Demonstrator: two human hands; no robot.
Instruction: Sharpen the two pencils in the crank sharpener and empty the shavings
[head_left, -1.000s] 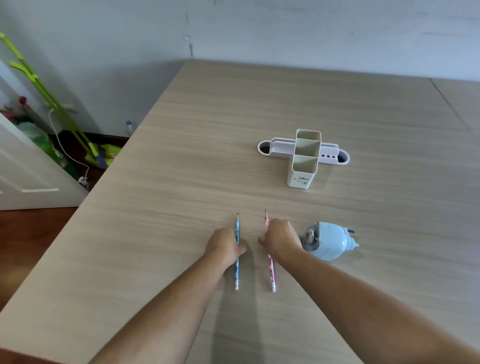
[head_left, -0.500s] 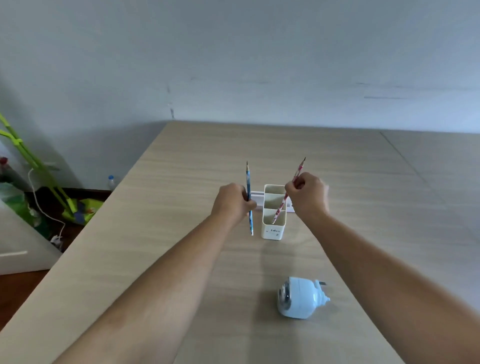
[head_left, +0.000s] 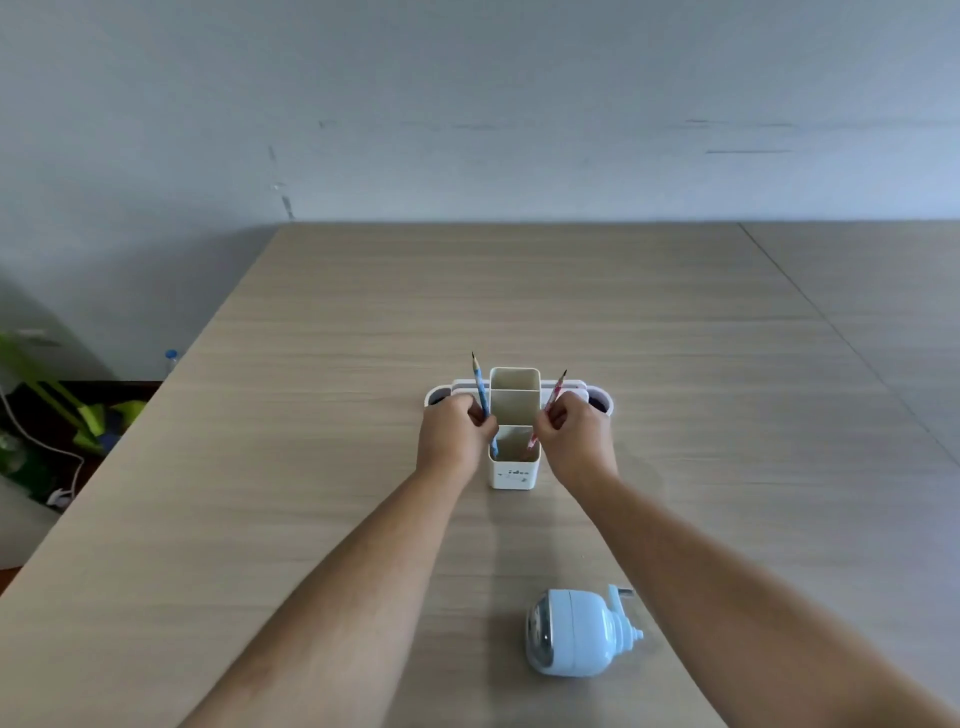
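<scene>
Two pencils, points up, lower ends dipping into the near compartment of a white desk organiser (head_left: 514, 470); how deep they reach is hidden by its wall. Organiser's side cups partly covered by the knuckles. Left hand (head_left: 451, 435) closed around blue pencil (head_left: 481, 391); right hand (head_left: 577, 435) closed around red patterned pencil (head_left: 555, 393). Pale wood-grain worktop (head_left: 322, 467), a seam running along its right part; grey-white wall behind. Green items and a white cable on the floor at left, blurred. Light-blue crank sharpener (head_left: 576, 633) lies near the front edge, well apart from both hands, beside the right forearm.
</scene>
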